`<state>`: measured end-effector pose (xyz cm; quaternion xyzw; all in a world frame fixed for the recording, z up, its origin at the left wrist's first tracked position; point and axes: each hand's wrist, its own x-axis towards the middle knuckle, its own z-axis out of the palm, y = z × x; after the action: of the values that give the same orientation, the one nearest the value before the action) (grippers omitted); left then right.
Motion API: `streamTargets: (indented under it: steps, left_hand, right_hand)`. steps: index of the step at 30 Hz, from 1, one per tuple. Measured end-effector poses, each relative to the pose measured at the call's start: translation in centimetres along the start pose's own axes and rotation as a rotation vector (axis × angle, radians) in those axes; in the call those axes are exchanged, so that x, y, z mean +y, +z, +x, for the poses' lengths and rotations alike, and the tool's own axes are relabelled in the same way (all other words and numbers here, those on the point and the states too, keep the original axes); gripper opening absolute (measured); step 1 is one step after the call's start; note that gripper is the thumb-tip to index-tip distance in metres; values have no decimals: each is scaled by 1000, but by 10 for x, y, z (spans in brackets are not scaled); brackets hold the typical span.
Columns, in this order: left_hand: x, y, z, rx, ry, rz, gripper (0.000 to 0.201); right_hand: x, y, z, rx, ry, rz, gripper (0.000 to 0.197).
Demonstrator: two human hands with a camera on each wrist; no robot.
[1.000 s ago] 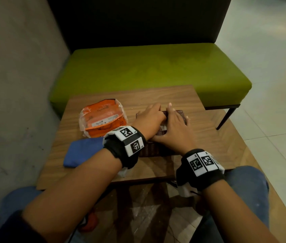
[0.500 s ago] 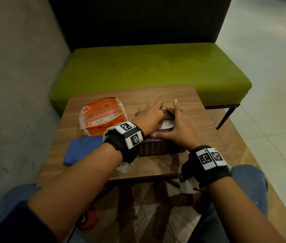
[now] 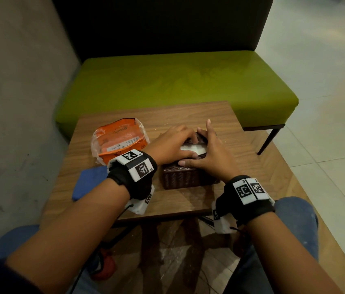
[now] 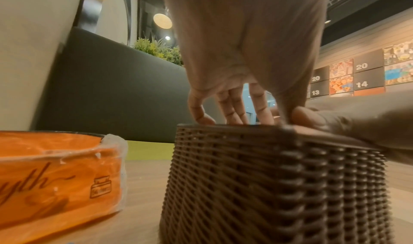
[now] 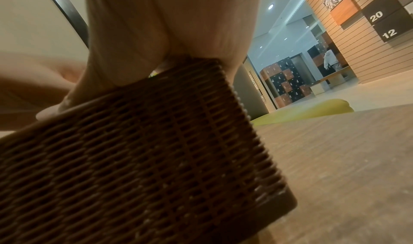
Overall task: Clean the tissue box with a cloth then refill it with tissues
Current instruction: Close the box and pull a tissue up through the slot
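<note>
A brown wicker tissue box [image 3: 180, 177] stands on the wooden table [image 3: 188, 115]. White tissues [image 3: 192, 148] show in the opening on its top, between my two hands. My left hand [image 3: 175, 145] lies on the left of the top, its fingertips [image 4: 234, 117] pressing down by the tissues. The right hand [image 3: 212, 149] rests flat along the right side, thumb on the near edge and index finger raised. Left of the box lies the orange tissue pack [image 3: 118, 141], torn open. The blue cloth [image 3: 87, 181] lies near the table's left front. The wrist views show the box wall [image 5: 134, 159] up close.
A green bench [image 3: 178, 81] with a dark backrest stands beyond the table. A grey wall [image 3: 19, 102] runs along the left. Tiled floor [image 3: 326, 124] opens to the right. My knees in blue jeans are under the table's near edge.
Both hands have slid a little toward the far end of the box top. More white tissue shows between them, and the right index finger has lifted.
</note>
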<state>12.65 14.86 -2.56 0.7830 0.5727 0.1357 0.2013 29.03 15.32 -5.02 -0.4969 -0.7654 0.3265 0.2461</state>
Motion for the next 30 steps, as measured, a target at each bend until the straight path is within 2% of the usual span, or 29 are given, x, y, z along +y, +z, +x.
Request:
streamTargets:
  steps: [8, 12, 14, 16, 18, 24, 28, 30]
  left_hand:
    - [12, -4, 18, -107, 7, 194, 13]
    - [22, -2, 21, -99, 47, 365, 11]
    - [20, -1, 22, -91, 74, 364, 11]
    - [15, -4, 23, -104, 105, 278, 10]
    - [9, -10, 21, -106, 119, 82, 6]
    - [-5, -14, 2, 40, 16, -253, 3]
    - [1, -8, -4, 114, -11, -377, 16]
    - [0, -4, -16, 270, -27, -451, 27]
  right_hand:
    - [2, 1, 1, 5, -2, 7, 143]
    - [3, 2, 3, 9, 6, 33, 143]
    - [2, 2, 2, 7, 9, 43, 143]
    - [3, 1, 2, 9, 12, 48, 142]
    - [4, 1, 2, 6, 11, 56, 141]
    - [5, 0, 1, 3, 17, 60, 142]
    - [7, 1, 2, 4, 14, 47, 143]
    - [9, 1, 1, 20, 13, 67, 144]
